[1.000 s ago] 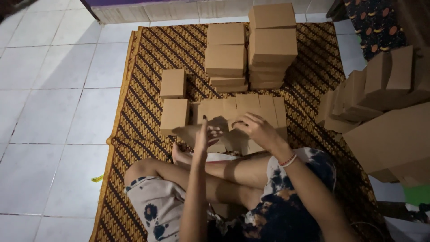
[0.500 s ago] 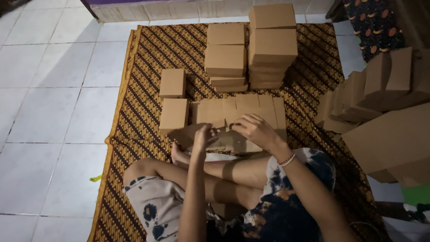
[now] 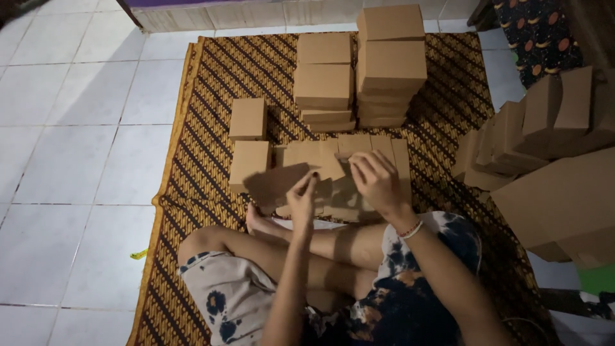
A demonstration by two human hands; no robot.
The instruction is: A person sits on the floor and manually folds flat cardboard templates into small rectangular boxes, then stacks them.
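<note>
Head view: I see my left hand [image 3: 302,197] pinching the dark edge of a flat cardboard blank [image 3: 320,173] on the patterned mat [image 3: 205,90], while my right hand [image 3: 378,182] presses its fingers together onto the panels. I judge folding is under way; creasing a flap comes next, before it joins the stacked boxes [image 3: 359,64].

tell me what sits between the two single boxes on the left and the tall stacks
In the head view, nothing sits between the two single boxes and the tall stacks: only a bare strip of the patterned mat.
</note>
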